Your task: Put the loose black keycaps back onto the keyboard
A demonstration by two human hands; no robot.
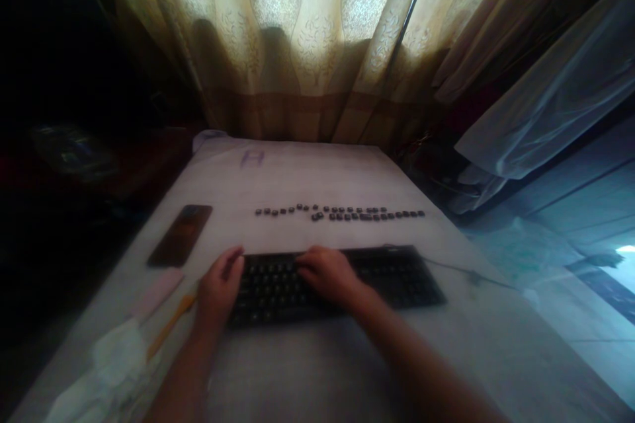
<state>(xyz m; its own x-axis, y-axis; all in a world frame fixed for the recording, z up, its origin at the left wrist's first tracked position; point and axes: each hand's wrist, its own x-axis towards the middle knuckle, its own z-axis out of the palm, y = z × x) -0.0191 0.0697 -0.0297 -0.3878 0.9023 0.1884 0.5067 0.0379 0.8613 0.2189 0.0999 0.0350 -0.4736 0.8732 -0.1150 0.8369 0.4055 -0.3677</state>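
Note:
A black keyboard (278,287) lies across the table, its cable running off to the right. My left hand (221,287) grips the keyboard's left end, thumb and fingers curled at the edge. Over the upper middle of the keys, my right hand (327,274) has its fingers bent down and drawn together. What is between those fingertips, if anything, is hidden and blurred. Beyond the keyboard, small black keycaps (347,217) lie loose in two uneven rows.
Left of the keyboard lie a dark smartphone (181,236), a pink flat object (156,292), an orange-handled brush-like tool (171,327) and a crumpled white cloth (116,353). The keyboard cable (466,271) crosses the table's right side. A patterned curtain (317,59) hangs behind the table.

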